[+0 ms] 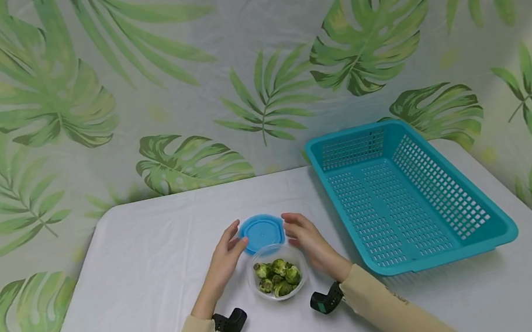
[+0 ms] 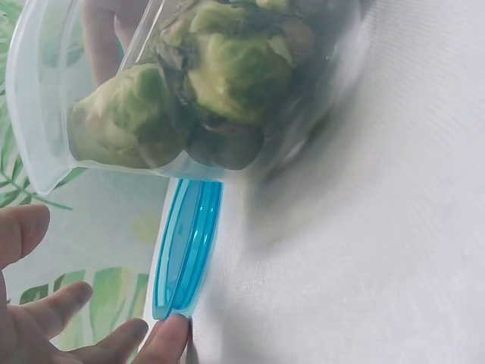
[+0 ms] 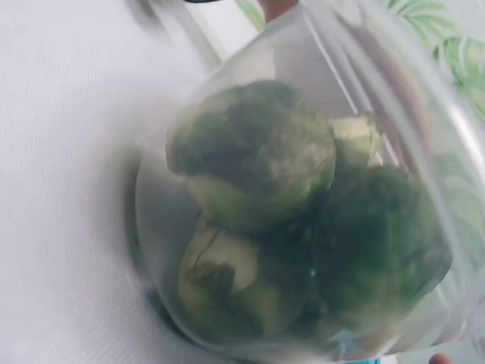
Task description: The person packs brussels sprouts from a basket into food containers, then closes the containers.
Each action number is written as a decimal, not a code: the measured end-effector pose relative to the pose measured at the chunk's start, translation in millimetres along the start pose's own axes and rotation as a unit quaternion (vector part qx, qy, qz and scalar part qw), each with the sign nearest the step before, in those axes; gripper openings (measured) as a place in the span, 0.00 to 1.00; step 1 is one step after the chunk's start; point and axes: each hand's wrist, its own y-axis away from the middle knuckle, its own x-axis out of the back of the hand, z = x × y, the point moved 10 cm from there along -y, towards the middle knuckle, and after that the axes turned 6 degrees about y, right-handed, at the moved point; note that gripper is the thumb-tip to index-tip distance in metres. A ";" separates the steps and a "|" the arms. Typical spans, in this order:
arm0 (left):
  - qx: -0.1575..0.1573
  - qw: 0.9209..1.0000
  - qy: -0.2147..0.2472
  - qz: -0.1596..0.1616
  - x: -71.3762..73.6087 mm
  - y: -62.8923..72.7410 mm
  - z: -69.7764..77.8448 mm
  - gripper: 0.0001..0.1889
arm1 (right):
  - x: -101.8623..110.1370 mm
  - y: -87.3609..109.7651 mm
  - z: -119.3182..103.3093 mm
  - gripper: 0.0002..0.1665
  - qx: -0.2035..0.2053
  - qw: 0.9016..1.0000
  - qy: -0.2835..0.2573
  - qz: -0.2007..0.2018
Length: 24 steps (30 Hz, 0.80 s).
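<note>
A clear round plastic tub (image 1: 281, 293) stands upright and uncovered on the table, with several Brussels sprouts (image 1: 283, 288) inside. Just behind it lies a blue lid (image 1: 261, 232), flat on the cloth. My left hand (image 1: 225, 259) is at the lid's left side, fingers spread and relaxed; in the left wrist view a fingertip (image 2: 176, 327) is right at the lid's edge. On the opposite side my right hand (image 1: 308, 241) has its fingers loosely bent beside lid and tub, holding nothing. The right wrist view is mostly filled by the tub's wall and the sprouts behind it.
A large teal plastic basket (image 1: 383, 213) with perforated walls stands to the right, its near corner beyond my right forearm. White cloth covers the table (image 1: 156, 268). A leaf-patterned curtain (image 1: 252, 26) hangs behind the table's far edge.
</note>
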 end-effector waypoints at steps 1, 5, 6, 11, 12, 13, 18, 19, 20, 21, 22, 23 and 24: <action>0.000 1.000 0.005 -0.002 -0.7 -0.5 0.0 0.30 | -0.4 -0.8 0.6 0.25 0.002 1.000 0.001 -0.004; 0.000 1.000 0.030 -0.007 -2.7 -4.1 -1.8 0.30 | -0.7 -3.2 2.1 0.26 0.015 1.000 0.006 -0.011; 0.001 0.999 0.037 -0.006 -3.1 -5.3 -3.0 0.30 | -0.4 -3.4 1.9 0.26 0.018 1.000 0.008 -0.010; 0.018 0.998 0.066 0.012 -1.9 -10.0 -7.2 0.28 | 1.5 -4.8 0.0 0.25 0.037 0.999 0.007 -0.006; 0.021 0.997 0.071 0.015 -1.6 -10.8 -7.0 0.28 | 2.2 -4.8 -1.0 0.25 0.042 0.999 0.007 -0.005; 0.022 0.997 0.074 0.018 -1.4 -11.7 -6.2 0.28 | 3.2 -4.9 -2.0 0.24 0.046 0.999 0.006 -0.003; 0.011 0.996 0.087 0.026 -0.7 -17.1 1.8 0.27 | 9.9 -5.8 -8.7 0.24 0.078 0.997 0.003 0.014; 0.007 0.996 0.090 0.026 -0.7 -17.9 4.3 0.27 | 11.4 -6.4 -10.0 0.23 0.085 0.996 0.000 0.018; 0.004 0.995 0.094 0.027 -0.8 -18.6 6.7 0.27 | 12.6 -6.6 -11.7 0.23 0.094 0.995 -0.003 0.021; 0.000 0.995 0.098 0.027 -1.1 -19.1 9.2 0.27 | 13.5 -6.3 -13.7 0.23 0.101 0.995 -0.007 0.024; -0.002 0.995 0.100 0.027 -1.4 -19.3 11.6 0.26 | 14.4 -5.7 -15.8 0.23 0.109 0.994 -0.012 0.026; -0.005 0.995 0.100 0.028 -1.7 -19.7 14.1 0.26 | 15.3 -5.4 -17.3 0.23 0.114 0.993 -0.020 0.029; -0.008 0.995 0.100 0.029 -1.8 -20.0 16.4 0.26 | 16.2 -4.6 -18.9 0.23 0.119 0.992 -0.025 0.032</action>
